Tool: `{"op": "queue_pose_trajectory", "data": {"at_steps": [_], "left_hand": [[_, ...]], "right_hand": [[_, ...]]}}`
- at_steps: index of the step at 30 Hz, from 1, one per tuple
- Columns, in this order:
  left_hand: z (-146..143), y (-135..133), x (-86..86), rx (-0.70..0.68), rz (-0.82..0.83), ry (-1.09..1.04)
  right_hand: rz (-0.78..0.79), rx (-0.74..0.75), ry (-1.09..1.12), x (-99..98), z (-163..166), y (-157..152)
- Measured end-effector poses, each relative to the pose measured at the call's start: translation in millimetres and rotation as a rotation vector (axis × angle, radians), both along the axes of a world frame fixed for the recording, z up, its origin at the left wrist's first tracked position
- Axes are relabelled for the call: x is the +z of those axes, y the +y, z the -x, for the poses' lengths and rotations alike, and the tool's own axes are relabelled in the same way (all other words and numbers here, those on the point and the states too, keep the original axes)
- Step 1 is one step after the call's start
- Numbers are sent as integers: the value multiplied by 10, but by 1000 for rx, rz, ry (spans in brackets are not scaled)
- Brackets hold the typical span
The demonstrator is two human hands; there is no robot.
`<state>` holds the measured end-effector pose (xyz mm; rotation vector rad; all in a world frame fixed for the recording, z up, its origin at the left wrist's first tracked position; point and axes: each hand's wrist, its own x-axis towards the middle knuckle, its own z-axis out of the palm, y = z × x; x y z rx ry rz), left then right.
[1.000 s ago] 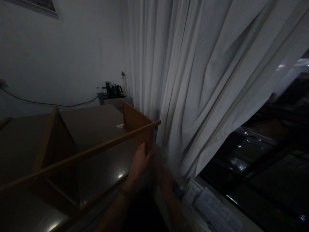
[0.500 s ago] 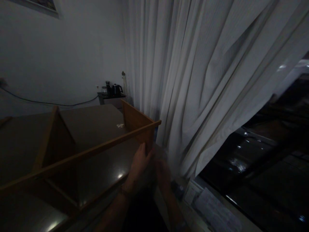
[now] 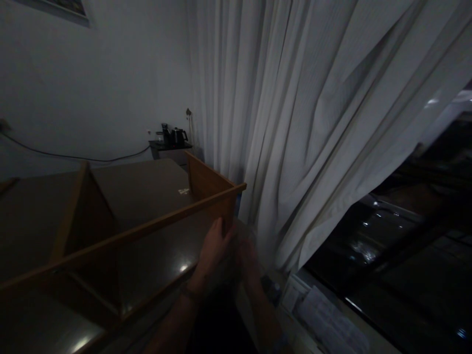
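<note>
My left hand [image 3: 214, 242] is at the near edge of the brown wooden end panel [image 3: 224, 210], its thumb up against the panel and its fingers curled round that edge. Just to the right is my right hand [image 3: 250, 259], dark and smeared by motion, close beside the panel's outer side. Its fingers do not show clearly, nor whether anything small is in them. The end panel joins a long wooden rail [image 3: 155, 224], part of an open wooden frame with an upright divider [image 3: 88, 211] at left. A shiny dark surface [image 3: 162, 250] shows within the frame.
White curtains [image 3: 280, 123] hang close on the right, beside a dark window [image 3: 398, 236]. A folded pale cloth [image 3: 328, 314] lies low at right. In the far corner a black kettle [image 3: 178, 136] stands on a small cabinet [image 3: 171, 153]. A cable [image 3: 73, 157] runs along the wall.
My right hand has shifted slightly, its fingers now raised a little. The left hand and the wooden frame stay in place.
</note>
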<state>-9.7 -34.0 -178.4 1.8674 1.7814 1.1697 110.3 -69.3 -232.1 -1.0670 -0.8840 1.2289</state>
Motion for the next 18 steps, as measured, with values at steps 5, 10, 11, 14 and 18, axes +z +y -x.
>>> {"op": "queue_pose_trajectory", "data": {"at_steps": [5, 10, 11, 14, 18], "left_hand": [[7, -8, 4, -10, -24, 3], [12, -13, -4, -13, -45, -6], [12, -11, -8, -9, -40, -7], [11, -1, -17, -4, -21, -4], [6, 9, -17, -10, -8, -11]], "right_hand": [[-178, -91, -334, 99, -31, -122], [-197, -96, -516, 91, -75, -143], [-210, -101, -552, 68, -88, -145], [-295, -89, -648, -15, -139, -162], [-424, -30, -710, -50, -207, -193]]}}
